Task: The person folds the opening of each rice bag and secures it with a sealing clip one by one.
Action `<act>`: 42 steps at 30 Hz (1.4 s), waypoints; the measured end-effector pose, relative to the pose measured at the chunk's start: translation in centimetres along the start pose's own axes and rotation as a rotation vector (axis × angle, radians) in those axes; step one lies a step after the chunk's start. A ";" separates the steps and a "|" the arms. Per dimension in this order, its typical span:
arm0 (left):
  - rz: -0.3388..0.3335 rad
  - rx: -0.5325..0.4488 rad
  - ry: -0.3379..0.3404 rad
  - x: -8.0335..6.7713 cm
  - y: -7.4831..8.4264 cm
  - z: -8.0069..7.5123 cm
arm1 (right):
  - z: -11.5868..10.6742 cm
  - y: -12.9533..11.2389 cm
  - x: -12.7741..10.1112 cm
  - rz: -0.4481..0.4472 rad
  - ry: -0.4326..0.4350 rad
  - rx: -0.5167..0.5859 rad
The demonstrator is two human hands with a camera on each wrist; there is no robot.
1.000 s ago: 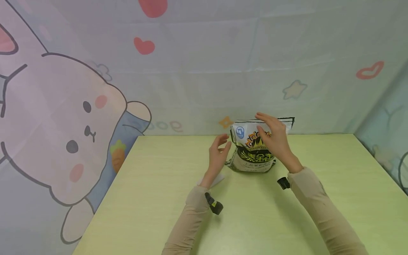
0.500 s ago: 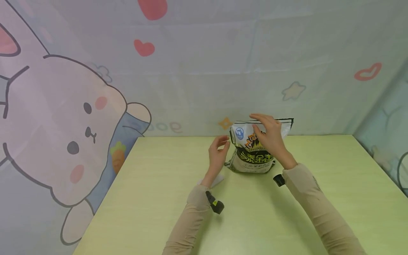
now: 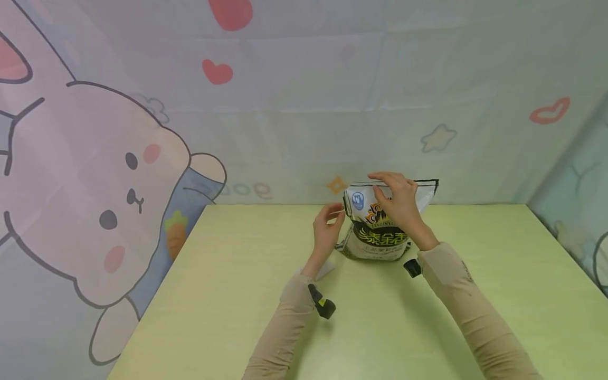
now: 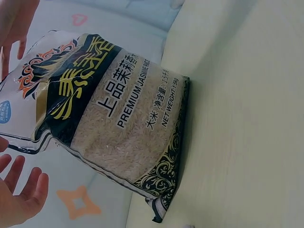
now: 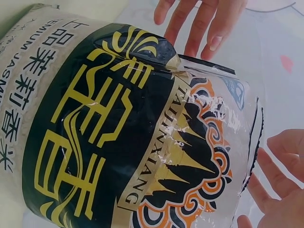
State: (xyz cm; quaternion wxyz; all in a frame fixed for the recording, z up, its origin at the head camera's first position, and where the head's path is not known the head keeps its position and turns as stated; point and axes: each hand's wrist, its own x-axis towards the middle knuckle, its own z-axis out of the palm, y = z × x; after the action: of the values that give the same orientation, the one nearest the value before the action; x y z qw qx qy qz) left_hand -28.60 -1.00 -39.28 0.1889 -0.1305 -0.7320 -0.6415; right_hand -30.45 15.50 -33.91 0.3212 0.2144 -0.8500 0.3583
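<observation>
1. Backdrop cloth (image 3: 304,105) with a cartoon rabbit, hearts and stars hangs behind and beside the table; its edges are cut off by the frame in the head view.
2. Green table (image 3: 237,295): its near edge is out of frame. A small pale object lies under the left forearm, mostly hidden; I cannot tell what it is.
3. Rice bag (image 3: 377,232) stands upright near the far edge of the table, close to the backdrop. The head view shows only its front, partly covered by the right hand. The left wrist view shows what the head view cannot: white grains filling the clear lower part (image 4: 128,137), and print reading "PREMIUM JASMINE RICE". The right wrist view shows the crinkled, sealed top (image 5: 190,123).
4. Right hand (image 3: 396,198): fingers straight and spread over the upper front of the bag, at its top edge. Whether they touch the film I cannot tell; nothing is gripped.
5. Left hand (image 3: 328,229): open, fingers loosely curved, just beside the bag's left edge, holding nothing. Contact unclear.
6. Black wrist cameras (image 3: 322,305) sit on both beige sleeves.
</observation>
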 end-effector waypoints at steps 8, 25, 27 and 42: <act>0.014 0.011 -0.003 0.0 0.1 0.1 | 0.2 -0.2 0.2 0.009 -0.019 -0.010; 0.016 0.034 -0.006 0.6 -0.5 0.7 | 0.4 -0.4 0.8 0.008 -0.082 -0.024; 0.011 0.035 -0.006 0.7 -0.5 0.7 | 0.5 -0.5 0.9 -0.001 -0.088 -0.038; -0.009 0.041 -0.035 1.0 -0.8 0.6 | 0.7 -0.4 1.1 0.002 -0.129 -0.144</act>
State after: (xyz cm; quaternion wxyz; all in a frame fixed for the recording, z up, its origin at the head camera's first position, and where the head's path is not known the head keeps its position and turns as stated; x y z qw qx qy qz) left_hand -29.86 -0.52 -39.62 0.1758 -0.1347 -0.7487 -0.6248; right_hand -31.20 14.56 -33.32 0.2800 0.2129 -0.8926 0.2821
